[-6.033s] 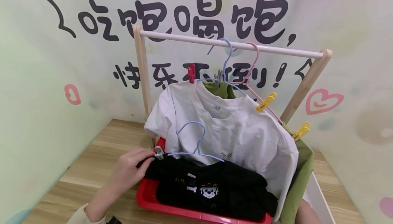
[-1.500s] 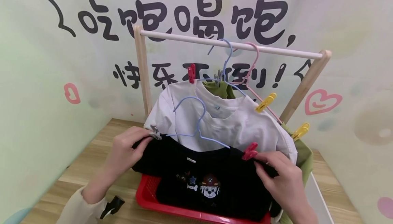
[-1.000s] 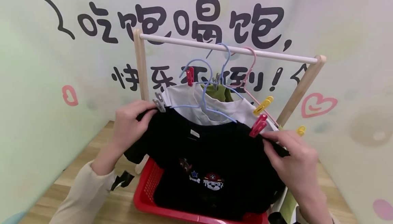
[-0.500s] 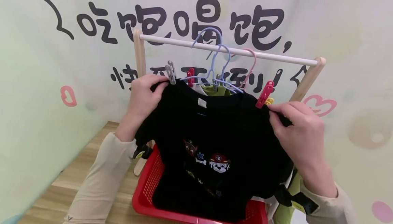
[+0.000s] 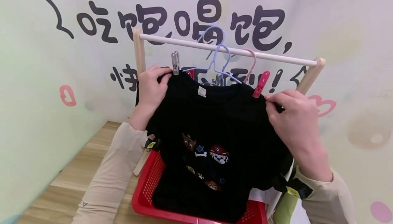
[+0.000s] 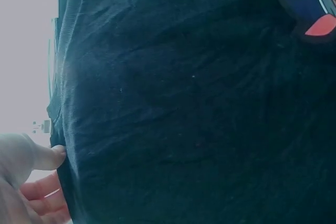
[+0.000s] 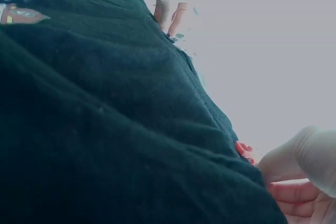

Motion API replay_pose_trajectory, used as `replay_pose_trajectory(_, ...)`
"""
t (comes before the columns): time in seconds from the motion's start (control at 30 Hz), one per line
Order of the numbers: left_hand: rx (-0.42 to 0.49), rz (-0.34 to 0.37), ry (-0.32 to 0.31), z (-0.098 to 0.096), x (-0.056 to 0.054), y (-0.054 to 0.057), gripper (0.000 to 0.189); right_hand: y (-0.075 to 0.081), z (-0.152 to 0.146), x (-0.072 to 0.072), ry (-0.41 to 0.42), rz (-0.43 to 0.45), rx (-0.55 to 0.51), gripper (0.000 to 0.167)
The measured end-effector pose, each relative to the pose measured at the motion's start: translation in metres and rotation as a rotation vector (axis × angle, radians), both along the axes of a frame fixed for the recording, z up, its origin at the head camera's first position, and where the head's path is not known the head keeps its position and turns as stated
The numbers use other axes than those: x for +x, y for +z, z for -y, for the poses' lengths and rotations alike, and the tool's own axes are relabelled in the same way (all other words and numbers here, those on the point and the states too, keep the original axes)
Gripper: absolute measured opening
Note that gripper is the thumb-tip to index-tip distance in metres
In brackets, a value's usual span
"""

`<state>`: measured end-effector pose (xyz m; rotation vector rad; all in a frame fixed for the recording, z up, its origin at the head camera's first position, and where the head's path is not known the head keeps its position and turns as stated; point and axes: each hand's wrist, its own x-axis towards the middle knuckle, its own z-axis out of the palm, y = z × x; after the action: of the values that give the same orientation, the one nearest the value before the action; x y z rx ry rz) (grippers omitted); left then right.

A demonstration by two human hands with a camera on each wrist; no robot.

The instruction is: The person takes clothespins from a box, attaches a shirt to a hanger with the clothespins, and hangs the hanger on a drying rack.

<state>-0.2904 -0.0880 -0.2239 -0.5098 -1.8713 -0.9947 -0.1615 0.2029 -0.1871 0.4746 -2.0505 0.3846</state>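
Note:
A black T-shirt with cartoon dog prints hangs spread between both hands. My left hand pinches its left shoulder beside a grey clothespin. At the other shoulder my right hand pinches the cloth next to a red clothespin. Inside the collar sits a blue hanger, its hook up at the white rod and overlapping it in the head view. In the left wrist view, the thumb presses on the shirt's edge. The right wrist view shows the right fingers behind the cloth.
Another blue hanger and a pink hanger hang on the rod of the wooden rack. Under the shirt stands a red basket. Green cloth shows at lower right, and the shirt hides most of the hanging clothes.
The right hand has come to the shirt's right shoulder, where a red clothespin now shows. Both hands have raised the black T-shirt from the basket up to the rod, covering the white shirt.

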Motion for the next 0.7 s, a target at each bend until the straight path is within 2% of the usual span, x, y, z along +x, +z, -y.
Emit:
replay_pose_trajectory(0.17, -0.056, 0.040, 0.016, 0.002, 0.001, -0.004, 0.010, -0.002, 0.000, -0.001, 0.011, 0.005, 0.014, 0.008)
replay_pose_trajectory(0.37, -0.158, 0.150, 0.008, 0.006, 0.006, -0.015, 0.012, -0.014, -0.002, 0.001, 0.040, -0.098, 0.073, 0.009)
replay_pose_trajectory(0.47, -0.176, 0.193, 0.015, 0.008, 0.007, -0.021, 0.012, -0.019, 0.000, 0.002, 0.044, -0.129, 0.109, 0.011)
replay_pose_trajectory(0.6, -0.178, 0.205, 0.028, 0.009, 0.008, -0.025, 0.013, -0.025, 0.003, 0.003, 0.019, -0.131, 0.149, 0.010)
replay_pose_trajectory(0.7, -0.165, 0.206, 0.027, 0.009, 0.010, -0.028, 0.015, -0.031, 0.006, 0.006, 0.006, -0.175, 0.147, 0.014)
